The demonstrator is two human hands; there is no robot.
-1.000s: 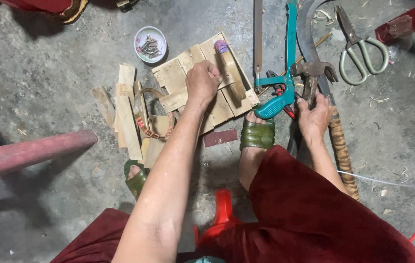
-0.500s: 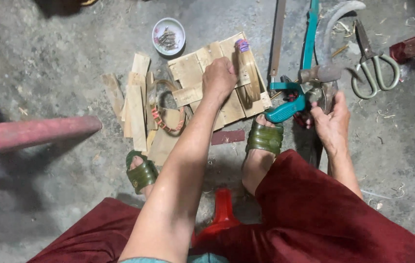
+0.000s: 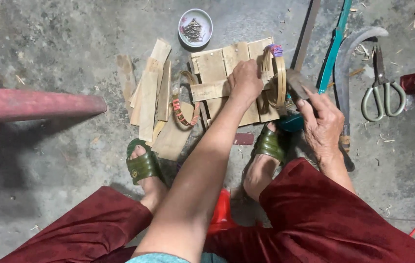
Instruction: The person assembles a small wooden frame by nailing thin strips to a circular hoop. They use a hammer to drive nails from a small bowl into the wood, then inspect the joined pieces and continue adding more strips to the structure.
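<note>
- Left hand [image 3: 246, 80]: clenched, knuckles up, pressing down on the wooden panel [image 3: 227, 73]; whether a nail sits pinched under the fingers cannot be told.
- Right hand [image 3: 322, 122]: closed round the hammer [image 3: 296, 84], whose metal head lies at about 3 o'clock from the left hand, just beside it.
- Wooden panel: flat slats with a cross strip, lying on the floor directly under the left hand and at 10 o'clock from the right hand.
- Handling note, as a judgement: keep the panel pinned flat and the fingers aside from the hammer's path; short, square taps suit thin slats.
- Cane hoop [image 3: 275, 73]: resting on the panel's right edge, touching it.
- Bowl of nails [image 3: 195, 27]: at 11 o'clock from the left hand, near the panel's top edge.
- Loose slats [image 3: 149, 92]: at 9 o'clock.
- Scissors [image 3: 380, 92]: at 3 o'clock, well apart.
</note>
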